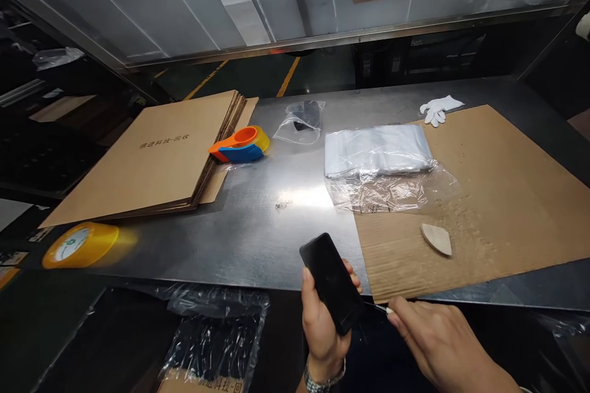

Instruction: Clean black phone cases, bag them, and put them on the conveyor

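Note:
My left hand (pixel 322 325) is closed around a black, flat, rectangular piece shaped like a phone (pixel 332 282), tilted, with its broad dark face towards me. The thumb lies along one long edge and the fingertips show at the other. My right hand (pixel 426 331) pinches a small thin-bladed knife (pixel 389 310) with a pale handle. Its metal tip points left at the lower right edge of the black piece; whether it touches, I cannot tell. Both hands are in front of the table's near edge.
On the metal table (pixel 258 227) are stacked cardboard sheets (pixel 152 153), a tape dispenser (pixel 242 144), a yellow tape roll (pixel 80 244), a bagged black piece (pixel 308 116), clear plastic bags (pixel 378 150), a white glove (pixel 440 109), and a pale wedge (pixel 436 239) on a cardboard sheet (pixel 516 196). A plastic-lined box (pixel 212 338) stands below.

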The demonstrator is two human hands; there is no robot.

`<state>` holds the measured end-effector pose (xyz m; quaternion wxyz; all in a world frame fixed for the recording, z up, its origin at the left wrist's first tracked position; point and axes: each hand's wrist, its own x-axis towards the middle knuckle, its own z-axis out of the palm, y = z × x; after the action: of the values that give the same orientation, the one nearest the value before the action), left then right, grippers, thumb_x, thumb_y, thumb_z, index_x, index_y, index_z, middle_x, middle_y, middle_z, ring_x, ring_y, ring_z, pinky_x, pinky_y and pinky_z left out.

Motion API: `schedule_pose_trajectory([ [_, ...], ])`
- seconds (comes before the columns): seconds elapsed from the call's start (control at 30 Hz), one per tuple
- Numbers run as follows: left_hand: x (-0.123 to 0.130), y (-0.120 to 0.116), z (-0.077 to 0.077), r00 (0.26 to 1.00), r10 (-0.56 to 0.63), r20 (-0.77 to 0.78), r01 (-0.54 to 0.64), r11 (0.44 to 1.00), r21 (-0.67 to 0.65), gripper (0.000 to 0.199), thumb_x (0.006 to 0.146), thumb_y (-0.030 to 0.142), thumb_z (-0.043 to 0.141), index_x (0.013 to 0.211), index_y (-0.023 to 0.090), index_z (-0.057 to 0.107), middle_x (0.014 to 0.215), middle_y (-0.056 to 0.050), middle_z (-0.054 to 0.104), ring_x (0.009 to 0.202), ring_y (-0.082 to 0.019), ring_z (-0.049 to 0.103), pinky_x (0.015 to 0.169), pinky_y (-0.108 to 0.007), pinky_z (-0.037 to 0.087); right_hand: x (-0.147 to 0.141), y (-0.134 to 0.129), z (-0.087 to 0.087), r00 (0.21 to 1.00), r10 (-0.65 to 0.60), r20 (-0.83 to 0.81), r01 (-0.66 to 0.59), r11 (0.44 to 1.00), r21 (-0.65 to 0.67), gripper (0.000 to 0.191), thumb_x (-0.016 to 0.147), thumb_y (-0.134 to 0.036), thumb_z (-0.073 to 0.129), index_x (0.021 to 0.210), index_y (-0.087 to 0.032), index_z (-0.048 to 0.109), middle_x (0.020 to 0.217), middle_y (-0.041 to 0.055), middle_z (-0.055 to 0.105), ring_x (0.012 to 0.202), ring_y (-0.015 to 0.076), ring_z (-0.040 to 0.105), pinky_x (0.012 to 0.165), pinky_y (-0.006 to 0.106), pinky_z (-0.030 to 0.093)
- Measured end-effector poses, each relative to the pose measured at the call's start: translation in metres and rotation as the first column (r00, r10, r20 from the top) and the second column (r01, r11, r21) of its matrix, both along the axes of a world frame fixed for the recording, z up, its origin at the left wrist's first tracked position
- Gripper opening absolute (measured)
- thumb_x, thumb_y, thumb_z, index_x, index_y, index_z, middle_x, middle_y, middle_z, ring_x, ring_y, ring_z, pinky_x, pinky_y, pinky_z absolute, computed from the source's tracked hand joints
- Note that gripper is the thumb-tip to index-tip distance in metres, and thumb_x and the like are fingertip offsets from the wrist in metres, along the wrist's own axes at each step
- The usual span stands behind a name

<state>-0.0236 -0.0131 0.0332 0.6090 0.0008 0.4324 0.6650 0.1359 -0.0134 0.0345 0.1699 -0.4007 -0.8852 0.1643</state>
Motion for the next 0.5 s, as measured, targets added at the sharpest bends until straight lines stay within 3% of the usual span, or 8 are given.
schedule_pose_trajectory([
  [0.3, -0.001, 0.001, 0.000, 0.996, -0.074, 0.043, 0.075, 0.996, -0.040, 0.053, 0.085, 0.053, 0.039, 0.078, 0.009, 0.067, 0.065, -0.008, 0.062, 0.056, -0.015, 0.058, 0.053, -0.024, 0.048, 0.001, -0.004, -0.005, 0.991, 0.021, 0.135, -0.024, 1.000, 0.017, 0.032, 0.098, -0.027, 0.024, 0.073, -0.023, 0.042, 0.047, -0.0048, 0.053, 0.036, 0.0136, 0.051, 0.041, 0.030, 0.017],
  [0.5, 0.000, 0.001, -0.002, 0.999, -0.051, 0.003, 0.051, 0.998, -0.048, 0.050, 0.084, 0.053, 0.042, 0.080, 0.010, 0.066, 0.070, -0.007, 0.063, 0.059, -0.015, 0.058, 0.053, -0.024, 0.048, -0.003, -0.008, -0.011, 0.987, -0.001, 0.158, -0.017, 0.994, 0.107, 0.030, 0.097, -0.023, 0.023, 0.074, -0.023, 0.043, 0.047, -0.0040, 0.052, 0.037, 0.0152, 0.052, 0.043, 0.031, 0.014],
])
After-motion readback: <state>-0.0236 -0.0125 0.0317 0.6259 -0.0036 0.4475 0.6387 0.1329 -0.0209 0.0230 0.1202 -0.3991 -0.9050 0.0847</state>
